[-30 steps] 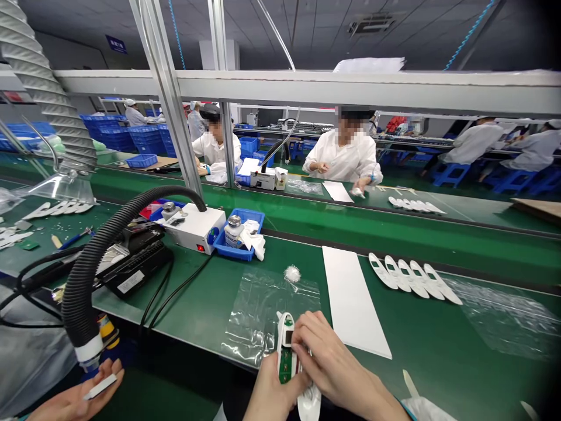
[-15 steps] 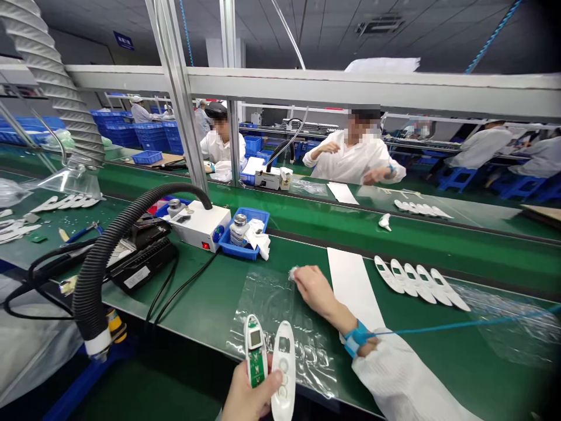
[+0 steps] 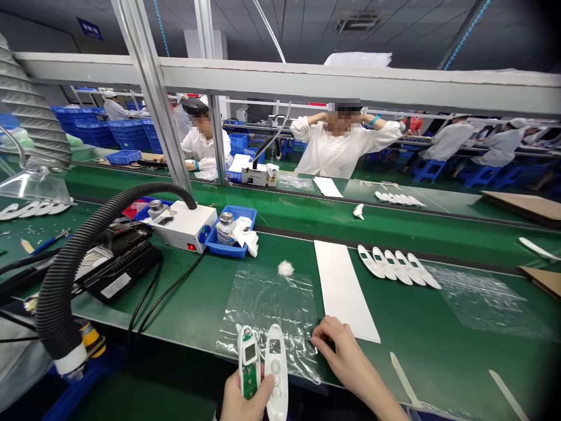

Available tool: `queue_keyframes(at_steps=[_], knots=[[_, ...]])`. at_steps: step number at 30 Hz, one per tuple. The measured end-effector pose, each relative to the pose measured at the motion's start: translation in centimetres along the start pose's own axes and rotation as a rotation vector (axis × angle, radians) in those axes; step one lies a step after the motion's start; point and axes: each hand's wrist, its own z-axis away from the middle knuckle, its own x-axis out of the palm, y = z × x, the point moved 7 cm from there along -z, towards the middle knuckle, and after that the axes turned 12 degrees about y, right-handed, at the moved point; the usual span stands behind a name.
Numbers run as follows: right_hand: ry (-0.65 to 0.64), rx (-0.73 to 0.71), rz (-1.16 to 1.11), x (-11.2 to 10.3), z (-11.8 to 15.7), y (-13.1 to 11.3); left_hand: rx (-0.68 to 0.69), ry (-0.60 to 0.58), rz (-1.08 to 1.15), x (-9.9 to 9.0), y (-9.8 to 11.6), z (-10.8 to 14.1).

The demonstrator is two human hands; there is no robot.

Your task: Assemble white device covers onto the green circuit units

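Observation:
My left hand grips two slim white handheld-device halves side by side at the bottom. One half shows a green circuit board and a small screen; the other is a white cover with a window and round buttons. To their right is my right hand, its thumb and fingers pinched together at the right edge of a clear plastic bag. Anything between those fingertips is too small to make out. A crumpled whitish wad sits at the bag's far edge.
White paper lies right of the bag, with several white covers beyond it. A blue tray holds a bottle and tissue. Left stand a white box and black hose. Co-workers sit across the green bench.
My right hand has left the crumpled wad and come nearer, to the bag's right edge. The left hand still holds both halves. The view has shifted right, and the co-worker opposite has raised both arms.

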Motion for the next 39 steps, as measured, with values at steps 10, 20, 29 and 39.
queue_keyframes(at_steps=[10,20,29,39], knots=[[0.267,-0.110,-0.222,-0.6,2.8,-0.6,0.114,0.090,-0.097,1.5,0.7,1.1],[0.177,0.042,-0.447,-2.6,2.3,-3.1,0.034,0.041,-0.054,1.7,0.3,1.2],[0.051,-0.046,-0.294,-0.1,0.8,-6.2,0.056,0.052,-0.098,1.6,0.6,1.4],[0.081,-0.012,-0.302,0.7,0.8,-6.0,0.035,0.049,-0.074,1.6,0.6,1.3]])
